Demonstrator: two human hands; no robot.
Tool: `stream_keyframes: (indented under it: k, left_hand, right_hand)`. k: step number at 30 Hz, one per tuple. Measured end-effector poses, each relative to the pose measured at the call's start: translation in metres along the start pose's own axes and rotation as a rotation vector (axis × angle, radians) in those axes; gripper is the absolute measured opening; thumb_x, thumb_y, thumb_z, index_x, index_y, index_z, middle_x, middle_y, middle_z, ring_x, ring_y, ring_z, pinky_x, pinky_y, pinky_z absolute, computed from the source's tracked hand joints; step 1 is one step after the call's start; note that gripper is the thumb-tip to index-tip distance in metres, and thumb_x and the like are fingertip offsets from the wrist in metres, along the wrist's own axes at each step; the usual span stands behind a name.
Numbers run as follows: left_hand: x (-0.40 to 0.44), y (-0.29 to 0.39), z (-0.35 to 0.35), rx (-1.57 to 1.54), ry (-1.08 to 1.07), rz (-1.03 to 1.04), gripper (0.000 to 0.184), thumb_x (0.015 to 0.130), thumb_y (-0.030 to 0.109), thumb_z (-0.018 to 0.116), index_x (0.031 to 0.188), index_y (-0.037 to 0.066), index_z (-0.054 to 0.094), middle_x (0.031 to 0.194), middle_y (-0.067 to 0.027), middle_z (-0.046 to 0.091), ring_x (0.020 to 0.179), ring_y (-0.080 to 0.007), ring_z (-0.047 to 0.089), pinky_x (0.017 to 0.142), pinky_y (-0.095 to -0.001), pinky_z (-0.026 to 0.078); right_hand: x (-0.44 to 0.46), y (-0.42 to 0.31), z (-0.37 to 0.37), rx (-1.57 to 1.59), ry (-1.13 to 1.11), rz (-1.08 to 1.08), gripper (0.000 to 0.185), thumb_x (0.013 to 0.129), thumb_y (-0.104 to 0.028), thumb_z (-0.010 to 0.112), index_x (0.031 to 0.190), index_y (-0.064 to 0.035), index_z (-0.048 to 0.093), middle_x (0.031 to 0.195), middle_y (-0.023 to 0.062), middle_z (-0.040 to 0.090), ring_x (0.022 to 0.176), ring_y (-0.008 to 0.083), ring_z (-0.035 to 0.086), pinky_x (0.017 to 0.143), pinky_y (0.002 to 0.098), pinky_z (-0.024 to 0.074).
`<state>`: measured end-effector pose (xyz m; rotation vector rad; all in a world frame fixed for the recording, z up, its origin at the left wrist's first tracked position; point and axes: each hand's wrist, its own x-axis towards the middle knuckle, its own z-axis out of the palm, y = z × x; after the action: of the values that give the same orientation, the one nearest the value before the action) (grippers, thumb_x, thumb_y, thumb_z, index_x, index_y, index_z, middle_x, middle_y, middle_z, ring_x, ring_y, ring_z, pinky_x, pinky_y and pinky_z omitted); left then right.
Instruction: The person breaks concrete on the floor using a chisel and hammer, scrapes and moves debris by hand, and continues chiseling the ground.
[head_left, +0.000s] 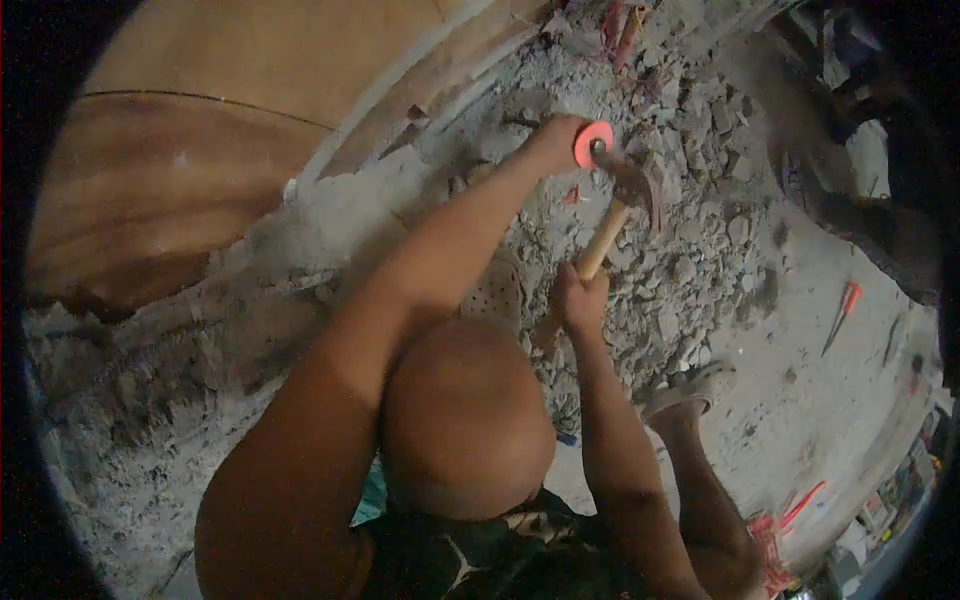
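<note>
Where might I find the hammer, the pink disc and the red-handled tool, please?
Hammer (604,243): head view, on its wooden handle.
Pink disc (582,148): head view, on its rim's left side.
Red-handled tool (850,299): head view, on its handle.

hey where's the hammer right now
In the head view, the hammer is in the right hand, in the upper half just right of centre, its metal head beside the pink disc at the left hand.

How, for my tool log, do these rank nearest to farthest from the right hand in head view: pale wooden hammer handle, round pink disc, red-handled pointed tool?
1. Pale wooden hammer handle: held.
2. Round pink disc: at left hand.
3. Red-handled pointed tool: right, on floor.
</note>
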<state>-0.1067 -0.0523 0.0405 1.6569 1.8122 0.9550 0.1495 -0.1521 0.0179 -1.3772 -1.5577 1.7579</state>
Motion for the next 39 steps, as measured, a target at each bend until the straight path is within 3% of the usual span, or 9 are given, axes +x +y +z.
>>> stream_keyframes:
  k: [10,15,16,21,25,29,31,33,39]
  left_hand:
    - [0.007,-0.007,0.011,0.217,0.037,-0.058,0.029,0.076,0.023,0.07,0.1,0.006,0.065,0.096,-0.0177,0.067,0.091,-0.0356,0.065,0.078,-0.0425,0.052]
    - [0.004,-0.003,0.007,0.161,0.098,-0.033,0.028,0.075,0.021,0.07,0.1,0.008,0.066,0.092,-0.0175,0.068,0.087,-0.0357,0.065,0.076,-0.0425,0.053]
    - [0.002,0.005,0.003,0.139,0.057,-0.028,0.028,0.075,0.021,0.071,0.099,0.008,0.067,0.092,-0.0176,0.068,0.086,-0.0358,0.065,0.076,-0.0424,0.053]
    - [0.007,0.008,0.004,0.048,0.074,-0.076,0.029,0.074,0.02,0.071,0.098,0.005,0.066,0.092,-0.0182,0.068,0.087,-0.0353,0.065,0.077,-0.0429,0.051]
    - [0.02,-0.003,0.016,0.194,-0.126,-0.083,0.037,0.072,0.02,0.074,0.105,0.007,0.065,0.103,-0.0176,0.066,0.095,-0.0348,0.063,0.082,-0.043,0.051]
    - [0.019,-0.011,0.027,0.251,-0.082,-0.129,0.036,0.074,0.023,0.074,0.105,0.007,0.064,0.103,-0.0169,0.066,0.096,-0.0345,0.063,0.081,-0.0435,0.051]
    - [0.014,0.0,0.012,0.243,-0.038,-0.15,0.037,0.074,0.026,0.075,0.106,0.008,0.064,0.102,-0.0155,0.066,0.095,-0.0343,0.063,0.08,-0.0433,0.051]
    - [0.011,0.006,0.004,0.205,-0.04,-0.12,0.035,0.073,0.025,0.075,0.1,0.007,0.065,0.097,-0.016,0.067,0.091,-0.0346,0.064,0.079,-0.043,0.051]
    - [0.003,0.0,-0.001,0.101,0.075,-0.097,0.032,0.073,0.024,0.072,0.1,0.007,0.065,0.098,-0.0164,0.067,0.092,-0.0358,0.064,0.078,-0.043,0.052]
  right_hand:
    - [-0.023,-0.142,-0.077,0.828,0.33,-0.328,0.018,0.086,-0.019,0.061,0.094,-0.0039,0.054,0.067,0.0087,0.059,0.051,0.0168,0.055,0.049,0.0307,0.0491]
    - [0.005,-0.019,-0.007,-0.066,0.375,-0.476,0.031,0.079,-0.022,0.07,0.096,-0.0002,0.058,0.072,0.0086,0.058,0.065,0.0184,0.055,0.062,0.0338,0.0494]
    - [0.021,0.058,-0.003,-0.157,0.002,-0.144,0.024,0.086,-0.023,0.063,0.096,-0.0025,0.056,0.076,0.0062,0.06,0.056,0.0161,0.057,0.048,0.0302,0.0462]
    - [-0.021,-0.059,-0.029,0.102,0.046,0.228,0.022,0.086,-0.021,0.063,0.08,-0.0021,0.055,0.059,0.002,0.053,0.048,0.0127,0.051,0.045,0.029,0.0432]
    - [-0.022,-0.115,-0.064,0.047,0.227,-0.29,0.015,0.086,-0.013,0.065,0.08,-0.0036,0.055,0.062,0.0023,0.055,0.049,0.0113,0.05,0.046,0.0263,0.0421]
    - [-0.007,-0.13,-0.051,0.958,0.155,-0.416,0.009,0.087,-0.011,0.062,0.089,-0.01,0.053,0.067,0.0012,0.053,0.056,0.0117,0.05,0.052,0.0264,0.0438]
    - [0.022,-0.044,-0.038,0.193,0.3,-0.706,0.009,0.088,-0.013,0.057,0.085,-0.0043,0.054,0.068,0.0053,0.055,0.055,0.0149,0.054,0.05,0.0296,0.045]
    - [0.011,-0.018,-0.001,0.185,0.056,-0.183,0.011,0.089,-0.013,0.059,0.088,-0.0031,0.056,0.066,0.0025,0.055,0.054,0.0127,0.053,0.047,0.0286,0.0439]
    - [-0.008,-0.066,-0.035,0.021,0.129,-0.113,0.023,0.088,-0.026,0.06,0.091,-0.0036,0.058,0.064,0.0015,0.056,0.056,0.0133,0.053,0.051,0.0301,0.045]
